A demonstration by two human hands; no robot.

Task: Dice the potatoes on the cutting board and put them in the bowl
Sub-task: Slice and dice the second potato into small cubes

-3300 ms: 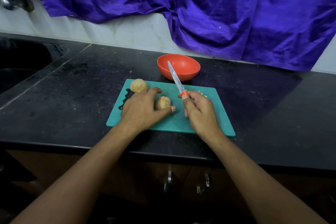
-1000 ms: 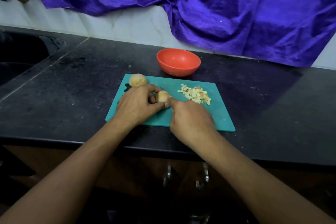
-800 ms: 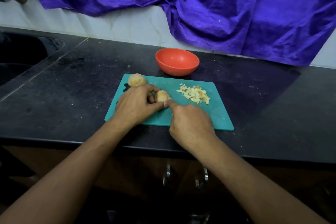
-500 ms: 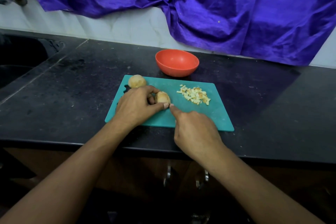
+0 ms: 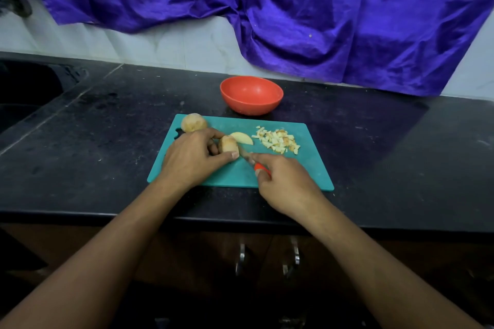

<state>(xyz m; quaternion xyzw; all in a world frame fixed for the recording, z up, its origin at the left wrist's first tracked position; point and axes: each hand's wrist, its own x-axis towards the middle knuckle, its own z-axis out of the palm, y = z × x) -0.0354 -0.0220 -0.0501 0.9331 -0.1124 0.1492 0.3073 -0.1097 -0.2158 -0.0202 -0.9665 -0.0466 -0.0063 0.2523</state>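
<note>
Newly detached, a slice (image 5: 242, 138) lies pale face up on the board (image 5: 307, 168), just beside the far right end of the potato (image 5: 228, 144). Half a second earlier that potato showed no cut piece. Right hand (image 5: 286, 184) has drawn back toward the near edge. The knife (image 5: 259, 168), hidden under it before, now shows an orange handle end and a short run of blade pointing at the potato. The fingers are curled round the handle. Left hand (image 5: 192, 157) has not shifted: thumb and fingers pinch the potato from either side, holding it down at the board's middle left.

Other items unchanged:
- second potato (image 5: 193, 122), whole, at the board's far left corner;
- pile (image 5: 278, 139) of dice at the far right of the board;
- bowl (image 5: 251, 95) on the counter (image 5: 93, 141) just past the board, nothing visible inside it.

Assessment: the first cut of this potato is done. Much work remains: more slices, cross-cuts, the second potato, then all dice into the bowl. The left thumb tip sits close to the blade, and that is the point to watch.
</note>
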